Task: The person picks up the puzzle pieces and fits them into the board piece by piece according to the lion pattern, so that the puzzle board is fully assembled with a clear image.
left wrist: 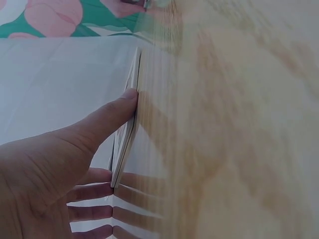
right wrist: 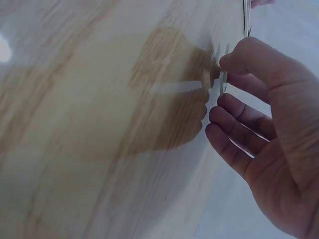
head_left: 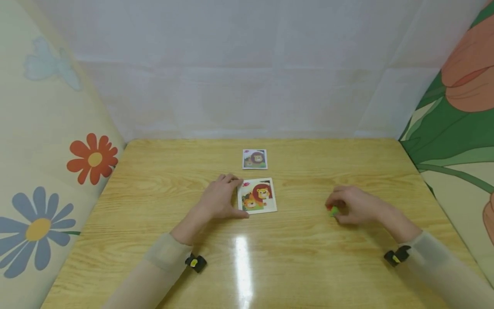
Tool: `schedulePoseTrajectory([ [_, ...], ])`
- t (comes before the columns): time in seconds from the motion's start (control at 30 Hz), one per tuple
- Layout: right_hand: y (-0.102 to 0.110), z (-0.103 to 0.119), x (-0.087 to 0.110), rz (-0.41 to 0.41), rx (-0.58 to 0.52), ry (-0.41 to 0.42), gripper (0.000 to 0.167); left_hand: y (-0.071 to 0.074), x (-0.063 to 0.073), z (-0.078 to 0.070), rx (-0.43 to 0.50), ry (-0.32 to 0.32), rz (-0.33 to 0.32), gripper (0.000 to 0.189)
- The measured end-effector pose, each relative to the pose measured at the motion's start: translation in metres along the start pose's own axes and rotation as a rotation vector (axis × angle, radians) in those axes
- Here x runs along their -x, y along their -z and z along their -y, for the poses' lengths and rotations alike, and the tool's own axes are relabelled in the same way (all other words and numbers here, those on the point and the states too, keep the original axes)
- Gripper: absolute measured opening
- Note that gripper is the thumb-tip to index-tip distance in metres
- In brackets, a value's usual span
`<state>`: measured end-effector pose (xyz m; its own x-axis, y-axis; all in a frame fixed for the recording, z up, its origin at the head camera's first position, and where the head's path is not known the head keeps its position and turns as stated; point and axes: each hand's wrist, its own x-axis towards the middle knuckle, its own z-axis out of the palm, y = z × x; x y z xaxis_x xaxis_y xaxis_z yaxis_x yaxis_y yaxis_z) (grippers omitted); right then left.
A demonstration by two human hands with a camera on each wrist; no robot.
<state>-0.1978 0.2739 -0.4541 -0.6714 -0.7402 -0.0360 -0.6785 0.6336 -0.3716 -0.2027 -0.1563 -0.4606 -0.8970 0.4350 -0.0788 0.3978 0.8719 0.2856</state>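
Observation:
A square lion puzzle board (head_left: 257,195) lies mid-table, with a white gap at the right of its picture. My left hand (head_left: 220,198) rests at its left side, the thumb along the near edge and the forefinger by the far left corner. In the left wrist view, the straight thumb (left wrist: 112,117) touches the edge of the board (left wrist: 128,124). Off to the right, my right hand (head_left: 356,204) pinches a small green and red puzzle piece (head_left: 333,211) just above the table. Seen edge-on in the right wrist view, the thin piece (right wrist: 223,85) is between thumb and forefinger.
Behind the board lies a smaller card (head_left: 254,159) with a similar lion picture. The wooden table (head_left: 301,266) meets a white cloth (head_left: 254,98) at the back. Flower-patterned panels (head_left: 38,128) stand at both sides.

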Motion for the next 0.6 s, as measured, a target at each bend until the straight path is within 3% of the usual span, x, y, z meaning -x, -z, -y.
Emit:
schedulePoseTrajectory([
  [0.2, 0.0, -0.001, -0.006, -0.02, -0.007, -0.015, 0.03, 0.0, 0.001, 0.0, -0.004, -0.001, -0.001, 0.11],
  [0.43, 0.004, 0.005, -0.019, -0.073, -0.044, 0.047, 0.03, 0.0, 0.0, 0.0, -0.009, 0.0, 0.005, 0.11],
  [0.6, 0.007, 0.013, -0.031, -0.065, -0.056, 0.057, 0.03, 0.001, 0.0, -0.001, -0.011, 0.002, 0.009, 0.11],
])
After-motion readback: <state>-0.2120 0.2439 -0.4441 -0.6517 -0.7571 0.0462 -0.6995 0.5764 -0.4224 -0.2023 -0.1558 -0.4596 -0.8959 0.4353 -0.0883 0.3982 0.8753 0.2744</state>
